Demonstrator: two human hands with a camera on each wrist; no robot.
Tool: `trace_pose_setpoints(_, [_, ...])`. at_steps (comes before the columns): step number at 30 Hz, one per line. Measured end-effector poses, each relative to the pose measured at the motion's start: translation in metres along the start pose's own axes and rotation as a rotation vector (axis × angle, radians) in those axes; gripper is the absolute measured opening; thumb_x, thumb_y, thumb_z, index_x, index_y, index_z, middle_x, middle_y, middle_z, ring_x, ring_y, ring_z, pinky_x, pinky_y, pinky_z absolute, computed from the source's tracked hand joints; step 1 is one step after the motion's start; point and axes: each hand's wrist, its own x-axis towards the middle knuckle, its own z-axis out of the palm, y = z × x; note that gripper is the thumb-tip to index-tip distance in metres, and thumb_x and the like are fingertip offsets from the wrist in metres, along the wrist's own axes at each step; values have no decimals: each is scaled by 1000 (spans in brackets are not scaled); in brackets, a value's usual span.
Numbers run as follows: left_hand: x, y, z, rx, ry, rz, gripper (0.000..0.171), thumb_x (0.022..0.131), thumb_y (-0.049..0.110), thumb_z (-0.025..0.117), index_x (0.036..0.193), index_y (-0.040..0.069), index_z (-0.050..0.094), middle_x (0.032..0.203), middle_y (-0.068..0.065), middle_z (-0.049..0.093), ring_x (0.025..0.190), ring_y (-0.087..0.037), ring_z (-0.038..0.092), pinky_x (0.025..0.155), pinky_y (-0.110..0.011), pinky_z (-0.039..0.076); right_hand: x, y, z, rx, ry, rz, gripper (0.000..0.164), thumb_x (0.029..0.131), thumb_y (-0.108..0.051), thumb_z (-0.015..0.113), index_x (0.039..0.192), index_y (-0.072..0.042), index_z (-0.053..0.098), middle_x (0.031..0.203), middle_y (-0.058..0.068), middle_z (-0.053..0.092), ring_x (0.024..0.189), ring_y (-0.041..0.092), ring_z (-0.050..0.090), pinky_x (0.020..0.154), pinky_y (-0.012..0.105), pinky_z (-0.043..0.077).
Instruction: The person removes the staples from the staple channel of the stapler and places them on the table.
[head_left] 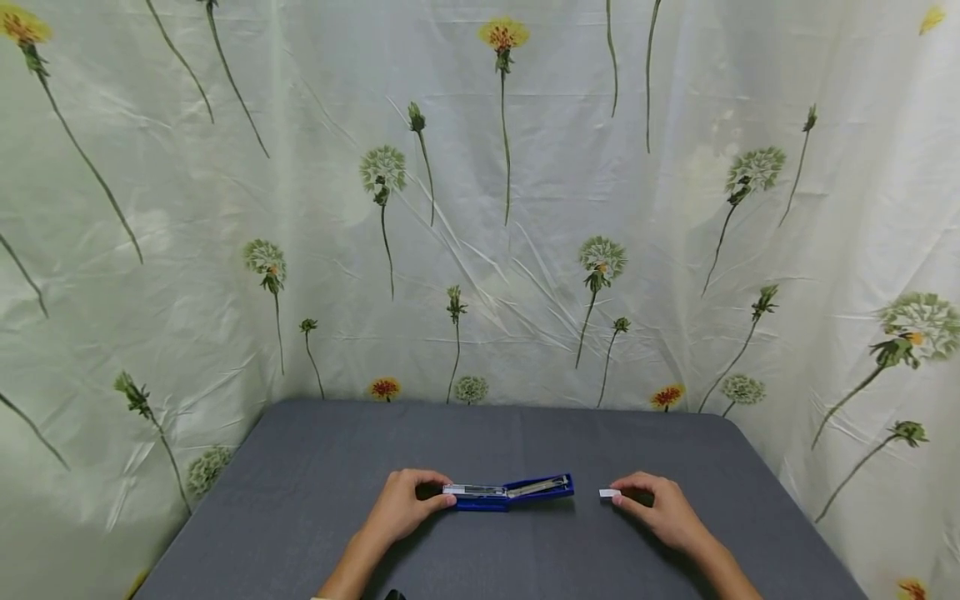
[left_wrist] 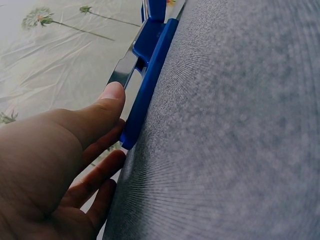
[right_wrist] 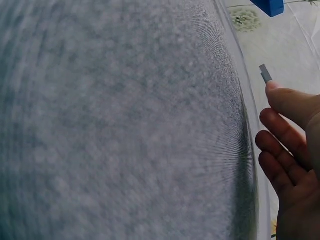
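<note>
A blue stapler lies on the grey table with its top swung back to the right, baring the metal staple channel. My left hand pinches the left end of that channel between thumb and fingers. In the left wrist view, the thumb presses the metal rail above the blue base, and the lower fingers curl loosely beside it. To the right, apart from the stapler, my right hand pinches a short strip of staples. The strip juts out past the thumb tip in the right wrist view.
Grey cloth covers the table, which has rounded far corners. Behind it and along both sides hangs a pale curtain printed with dandelions. A small dark object shows at the bottom edge of the head view.
</note>
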Motion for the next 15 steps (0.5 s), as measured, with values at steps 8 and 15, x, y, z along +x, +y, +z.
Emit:
trace_pose_setpoints(8, [0,0,1,7,-4,-5,16,84,46,82,97,37,79,97,18,76,102,-15,71,94,-50,53,-1,6,4,-65,23,-44,13,92,-34,78,103,-27,79,101,-11,74,93,0,65,81,27,54])
trace_pose_setpoints(15, [1,0,0,9,3,-6,17,85,46,82,98,35,79,96,18,76,102,-15,71,94,-49,53,0,10,6,-161,58,-128,11,90,-31,80,101,-28,79,100,-15,71,96,4,65,86,33,54])
